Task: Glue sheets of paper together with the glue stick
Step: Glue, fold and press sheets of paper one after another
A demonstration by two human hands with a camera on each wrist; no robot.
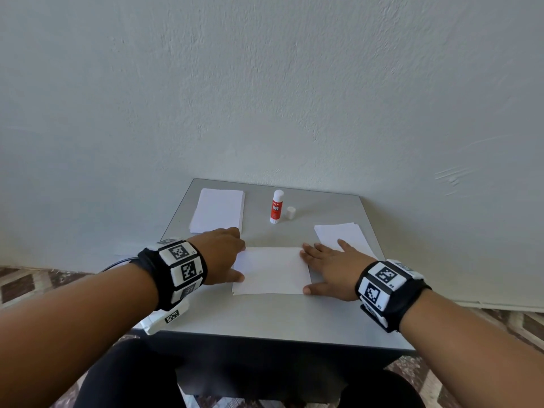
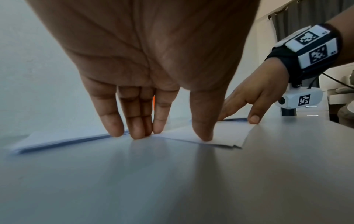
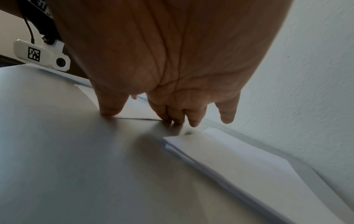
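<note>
A white sheet (image 1: pixel 272 270) lies flat in the middle of the grey table (image 1: pixel 265 319). My left hand (image 1: pixel 232 260) touches its left edge with straight fingers, the thumb pressing on the paper (image 2: pixel 226 134). My right hand (image 1: pixel 316 269) lies flat at the sheet's right edge, fingertips (image 3: pixel 178 118) down at the paper's border. At the near corner in the left wrist view two paper edges show slightly offset. The red-and-white glue stick (image 1: pixel 276 206) stands upright and uncapped behind the sheet. Its white cap (image 1: pixel 290 213) stands just to its right.
A stack of white paper (image 1: pixel 217 210) lies at the table's back left, close to my left fingers. Another small pile of sheets (image 1: pixel 338 234) lies at the right, partly under my right hand. A wall runs just behind the table. Patterned floor surrounds it.
</note>
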